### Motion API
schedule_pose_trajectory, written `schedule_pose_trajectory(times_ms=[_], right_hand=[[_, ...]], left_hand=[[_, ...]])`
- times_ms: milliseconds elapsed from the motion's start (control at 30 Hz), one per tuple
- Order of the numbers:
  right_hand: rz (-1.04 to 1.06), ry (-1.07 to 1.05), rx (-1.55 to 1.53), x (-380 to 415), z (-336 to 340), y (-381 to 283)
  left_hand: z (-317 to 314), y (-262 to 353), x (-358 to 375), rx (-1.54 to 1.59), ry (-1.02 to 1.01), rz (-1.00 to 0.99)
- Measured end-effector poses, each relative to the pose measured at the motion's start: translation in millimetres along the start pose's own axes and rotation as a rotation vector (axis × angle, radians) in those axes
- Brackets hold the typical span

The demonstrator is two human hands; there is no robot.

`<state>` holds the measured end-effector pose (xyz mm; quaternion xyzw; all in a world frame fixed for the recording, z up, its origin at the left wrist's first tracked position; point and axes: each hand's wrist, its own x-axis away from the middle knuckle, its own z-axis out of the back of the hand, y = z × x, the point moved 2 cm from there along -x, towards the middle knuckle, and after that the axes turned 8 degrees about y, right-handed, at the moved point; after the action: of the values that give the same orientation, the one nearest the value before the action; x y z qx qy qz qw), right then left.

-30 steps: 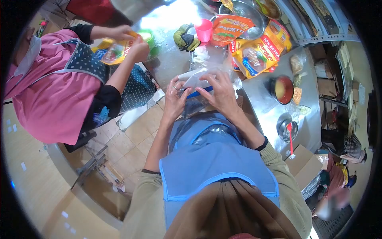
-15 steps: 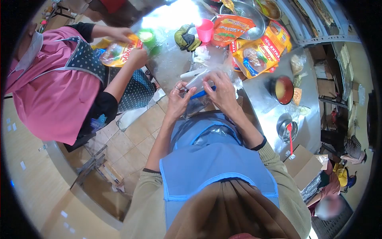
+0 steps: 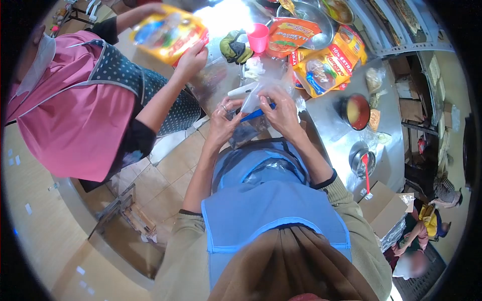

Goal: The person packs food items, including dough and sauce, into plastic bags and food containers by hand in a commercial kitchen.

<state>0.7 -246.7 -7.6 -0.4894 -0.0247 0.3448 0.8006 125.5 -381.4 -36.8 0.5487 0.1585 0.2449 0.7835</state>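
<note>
My left hand point(image 3: 223, 123) and my right hand point(image 3: 280, 111) are close together over the table's near edge, fingers pinched. Between them they grip a clear plastic bag point(image 3: 253, 100), its film bunched up under the right fingers. A slim blue strip point(image 3: 257, 114) runs from the left fingertips to the right thumb; what it is cannot be made out. Just beyond the left fingers lies a white handle-like piece point(image 3: 242, 90). Below the hands, more clear plastic point(image 3: 246, 131) hangs in front of my blue apron point(image 3: 271, 200).
At left, a person in a pink apron point(image 3: 75, 110) holds a yellow pouch point(image 3: 170, 36). On the metal table are a pink cup point(image 3: 258, 38), an orange spaghetti sauce pouch point(image 3: 291, 37), yellow pouches point(image 3: 321, 72), a dark bowl point(image 3: 345, 113) and a red-handled utensil point(image 3: 367, 175).
The person at left has lifted the yellow pouch up and away, and the green cup there is no longer visible. My hands stay nearly in place, the right fingers shifting slightly on the bag.
</note>
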Motion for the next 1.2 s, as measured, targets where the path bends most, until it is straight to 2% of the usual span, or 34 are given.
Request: schedule_pose_trajectory(times_ms=[200, 300, 600, 700, 933, 1033, 1200], right_hand=[[-0.051, -0.022, 0.073, 0.0, -3.2, -6.6], [-0.081, -0.037, 0.046, -1.5, -2.6, -13.4], [0.105, -0.077, 0.061, -2.6, -2.0, -13.0], [0.101, -0.075, 0.083, -1.4, -1.4, -12.8], [0.077, -0.018, 0.124, 4.2, -1.1, -14.8], [0.067, -0.022, 0.107, 5.5, 1.1, -13.2], [0.032, -0.021, 0.069, 7.9, 2.7, -10.1]], left_hand=[[-1.4, -3.8, 3.2, -0.055, -0.014, 0.040], [0.3, 3.7, -0.4, -0.001, 0.034, -0.041], [-9.5, 3.2, -5.0, 0.277, 0.010, 0.311], [-12.2, 2.8, -9.3, 0.185, -0.041, 0.281], [-21.7, 0.1, -9.5, 0.114, 0.007, 0.136], [-22.9, 3.2, -5.5, 0.056, -0.008, 0.145], [-20.8, -6.2, 3.5, 0.235, -0.035, 0.256]])
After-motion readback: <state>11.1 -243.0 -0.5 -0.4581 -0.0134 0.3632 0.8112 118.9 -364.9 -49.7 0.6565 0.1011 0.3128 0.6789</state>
